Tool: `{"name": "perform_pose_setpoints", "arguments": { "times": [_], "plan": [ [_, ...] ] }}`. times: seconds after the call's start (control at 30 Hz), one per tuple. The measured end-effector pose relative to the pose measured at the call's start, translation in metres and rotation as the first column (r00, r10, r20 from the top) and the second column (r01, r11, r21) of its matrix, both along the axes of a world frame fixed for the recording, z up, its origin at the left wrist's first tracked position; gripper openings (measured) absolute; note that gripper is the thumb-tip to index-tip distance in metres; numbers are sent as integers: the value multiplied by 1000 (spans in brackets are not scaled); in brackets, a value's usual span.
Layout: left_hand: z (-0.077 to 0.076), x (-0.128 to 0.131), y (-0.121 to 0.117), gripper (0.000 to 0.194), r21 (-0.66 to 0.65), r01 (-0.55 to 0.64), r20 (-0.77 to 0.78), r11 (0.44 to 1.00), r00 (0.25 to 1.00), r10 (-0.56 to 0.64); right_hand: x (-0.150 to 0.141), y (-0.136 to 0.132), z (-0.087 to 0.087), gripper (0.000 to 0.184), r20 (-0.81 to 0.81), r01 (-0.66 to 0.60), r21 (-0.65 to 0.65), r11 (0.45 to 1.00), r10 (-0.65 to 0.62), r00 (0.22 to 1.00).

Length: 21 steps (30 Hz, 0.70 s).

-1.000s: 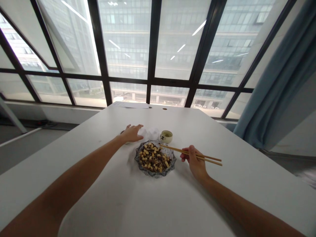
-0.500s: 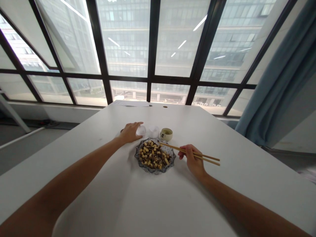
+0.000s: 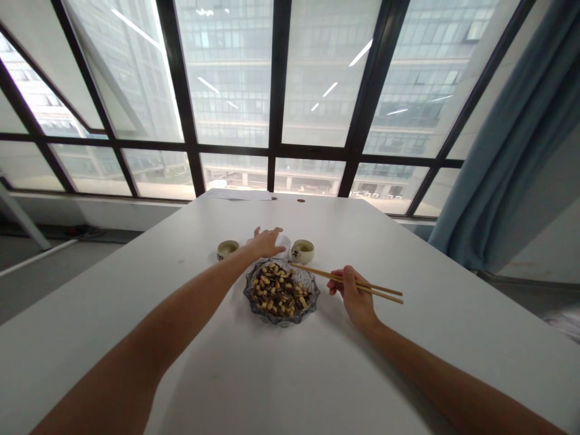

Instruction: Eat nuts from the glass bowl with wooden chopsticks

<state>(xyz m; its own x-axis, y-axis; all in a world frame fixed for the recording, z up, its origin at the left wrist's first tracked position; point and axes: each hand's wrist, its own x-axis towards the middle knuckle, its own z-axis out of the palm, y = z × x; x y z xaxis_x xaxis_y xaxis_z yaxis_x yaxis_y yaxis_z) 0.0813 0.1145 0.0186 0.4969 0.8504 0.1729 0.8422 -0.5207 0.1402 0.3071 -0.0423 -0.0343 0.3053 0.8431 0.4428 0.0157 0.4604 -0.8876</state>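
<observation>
My left hand (image 3: 266,243) reaches over the far side of a clear, scalloped bowl (image 3: 312,300), its thumb and fingers apart around the near side of a small white cup (image 3: 283,245). Whether it grips that cup is hard to see. Another white thing is mostly hidden behind this hand. My right hand (image 3: 351,293) is closed on a pair of wooden chopsticks (image 3: 378,289), whose tips lie over the bowl's far rim; a tiny dark spot shows there. The bowl holds a mix of peanuts (image 3: 274,284) and dark striped seeds.
A pale green cup (image 3: 302,251) with dark characters stands behind the bowl, to the right. A similar green cup (image 3: 227,249) stands left, beside my forearm. White papers (image 3: 240,195) and a small brown disc (image 3: 301,200) lie at the far end of the white table (image 3: 281,374).
My left hand has moved right, from one white cup to the white cup beside it, uncovering the left green cup. My right hand and the chopsticks have hardly moved.
</observation>
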Motion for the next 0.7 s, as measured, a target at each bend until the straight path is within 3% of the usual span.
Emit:
{"name": "perform_pose_setpoints", "arguments": {
  "times": [0.23, 0.5, 0.7],
  "plan": [
    [8, -10, -12, 71, 272, 288, -55, 918, 957, -284, -2, -2, -1, 54, 56, -19, 20, 1000, 18, 998],
    [8, -18, -15, 70, 286, 266, -48, 920, 963, -264, 0, -11, 5, 49, 311, -3, 114, 993, -33, 950],
    [7, -19, -20, 68, 289, 258, -59, 922, 966, -252, 3, -15, 12, 42, 645, -71, 186, 980, -67, 761]
  ]
}}
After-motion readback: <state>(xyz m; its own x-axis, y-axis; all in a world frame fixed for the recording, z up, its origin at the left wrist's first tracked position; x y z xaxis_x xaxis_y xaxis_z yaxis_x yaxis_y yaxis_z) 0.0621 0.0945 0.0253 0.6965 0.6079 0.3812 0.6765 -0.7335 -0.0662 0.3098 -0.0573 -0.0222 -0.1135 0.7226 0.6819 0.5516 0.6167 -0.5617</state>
